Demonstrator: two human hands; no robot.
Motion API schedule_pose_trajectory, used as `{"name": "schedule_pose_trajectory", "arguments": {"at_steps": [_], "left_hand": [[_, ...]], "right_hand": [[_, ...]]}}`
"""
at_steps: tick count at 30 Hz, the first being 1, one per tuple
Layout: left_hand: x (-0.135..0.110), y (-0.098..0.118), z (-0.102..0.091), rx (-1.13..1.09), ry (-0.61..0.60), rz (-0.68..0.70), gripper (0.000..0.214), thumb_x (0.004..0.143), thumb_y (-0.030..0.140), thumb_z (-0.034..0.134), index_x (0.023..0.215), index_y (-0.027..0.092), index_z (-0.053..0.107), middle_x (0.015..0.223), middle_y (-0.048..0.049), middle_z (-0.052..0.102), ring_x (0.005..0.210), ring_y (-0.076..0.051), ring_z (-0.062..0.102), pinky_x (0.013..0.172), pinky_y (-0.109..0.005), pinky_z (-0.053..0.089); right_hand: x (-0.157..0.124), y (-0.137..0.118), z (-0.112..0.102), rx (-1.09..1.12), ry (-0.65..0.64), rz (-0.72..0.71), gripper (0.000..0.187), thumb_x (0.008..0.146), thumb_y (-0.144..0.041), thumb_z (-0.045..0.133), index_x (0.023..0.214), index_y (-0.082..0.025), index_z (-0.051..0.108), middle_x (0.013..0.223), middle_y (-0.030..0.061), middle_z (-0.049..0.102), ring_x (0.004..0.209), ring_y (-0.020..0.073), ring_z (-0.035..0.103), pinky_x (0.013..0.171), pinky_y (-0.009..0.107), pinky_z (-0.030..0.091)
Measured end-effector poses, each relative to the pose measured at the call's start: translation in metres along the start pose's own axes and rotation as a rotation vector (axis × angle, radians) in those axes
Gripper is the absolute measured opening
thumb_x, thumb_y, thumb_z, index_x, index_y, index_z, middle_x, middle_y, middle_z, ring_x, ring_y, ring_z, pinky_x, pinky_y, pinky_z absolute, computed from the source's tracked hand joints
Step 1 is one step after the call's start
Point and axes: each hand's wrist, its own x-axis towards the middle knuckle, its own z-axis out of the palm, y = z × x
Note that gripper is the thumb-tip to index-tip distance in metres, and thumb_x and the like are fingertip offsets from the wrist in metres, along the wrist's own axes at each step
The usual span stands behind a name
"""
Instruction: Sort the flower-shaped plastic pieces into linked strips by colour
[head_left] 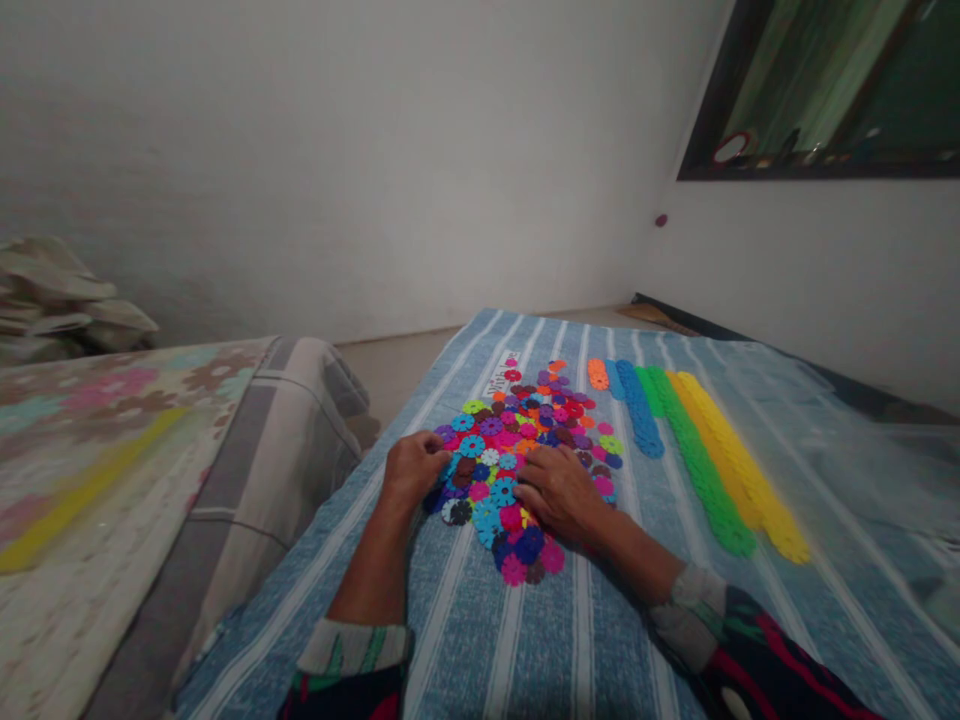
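A heap of small flower-shaped plastic discs point(491, 456) in many colours lies on a blue striped cloth point(450, 620). At the heap's left edge is my left hand point(415, 468), thumb and fingertips pinched together; whatever sits between them is too small to make out. My right hand point(561, 492) rests palm down over the heap's right part, its fingers slightly apart and touching discs. Right of the heap, discs are lined up by colour: a short orange row point(598, 374), a blue row point(639, 410), a green row point(705, 475), an orange-yellow row point(724, 465) and a long yellow row point(750, 475).
Clear plastic sheeting point(870, 480) lies at the right. To the left stands another surface with a flowered cover point(112, 420) and a yellow strip point(97, 485). A printed paper label point(501, 375) shows behind the heap. A white wall point(375, 170) rises beyond.
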Motion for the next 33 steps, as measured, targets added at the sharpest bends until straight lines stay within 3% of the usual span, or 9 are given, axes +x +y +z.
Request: {"name": "schedule_pose_trajectory", "arguments": {"at_steps": [7,13,18,23,27,33], "left_hand": [[0.003,-0.006,0.002,-0.052,-0.026,0.027,0.019,0.057,0.021,0.059,0.073,0.018,0.070,0.075,-0.0053,0.074,0.074,-0.024,0.069,0.071,-0.032,0.051],[0.004,-0.006,-0.001,-0.095,-0.049,0.003,0.024,0.052,0.016,0.055,0.071,0.019,0.069,0.072,-0.0043,0.073,0.075,-0.025,0.069,0.070,-0.031,0.051],[0.002,-0.002,-0.003,-0.090,-0.052,0.008,0.024,0.051,0.016,0.053,0.069,0.020,0.069,0.071,-0.0040,0.072,0.075,-0.026,0.069,0.068,-0.032,0.050],[0.001,0.001,-0.003,-0.081,-0.034,0.000,0.021,0.052,0.018,0.055,0.068,0.022,0.069,0.067,-0.0035,0.071,0.070,-0.025,0.068,0.065,-0.033,0.049],[0.002,0.003,-0.005,-0.070,-0.024,0.044,0.012,0.055,0.025,0.058,0.062,0.023,0.067,0.064,-0.0037,0.070,0.068,-0.025,0.066,0.066,-0.034,0.049],[0.002,0.007,-0.009,-0.022,-0.040,0.066,0.011,0.058,0.030,0.059,0.060,0.024,0.067,0.068,-0.0044,0.073,0.072,-0.027,0.067,0.068,-0.034,0.048]], "right_hand": [[0.030,0.020,0.001,-0.111,-0.027,0.253,0.023,0.097,-0.025,0.047,0.092,-0.018,0.069,0.099,0.0115,0.064,0.098,0.0247,0.053,0.085,0.037,0.037],[0.038,0.021,-0.001,-0.134,-0.053,0.220,0.022,0.095,-0.028,0.051,0.108,-0.021,0.068,0.118,0.0144,0.057,0.119,0.0304,0.043,0.094,0.045,0.038],[0.037,0.030,-0.002,-0.092,-0.107,0.215,0.021,0.094,-0.034,0.056,0.105,-0.023,0.069,0.121,0.0130,0.054,0.121,0.0291,0.041,0.097,0.047,0.037],[0.039,0.035,-0.003,-0.050,-0.083,0.225,0.020,0.088,-0.033,0.064,0.101,-0.018,0.069,0.117,0.0141,0.057,0.113,0.0282,0.047,0.094,0.043,0.041],[0.043,0.036,-0.006,0.085,-0.015,0.238,0.006,0.082,-0.020,0.067,0.087,-0.018,0.071,0.104,0.0103,0.064,0.104,0.0246,0.054,0.088,0.036,0.045],[0.051,0.067,-0.026,0.213,0.005,0.294,0.019,0.081,-0.010,0.059,0.078,-0.018,0.075,0.085,0.0017,0.073,0.082,0.0146,0.064,0.075,0.023,0.048]]}}
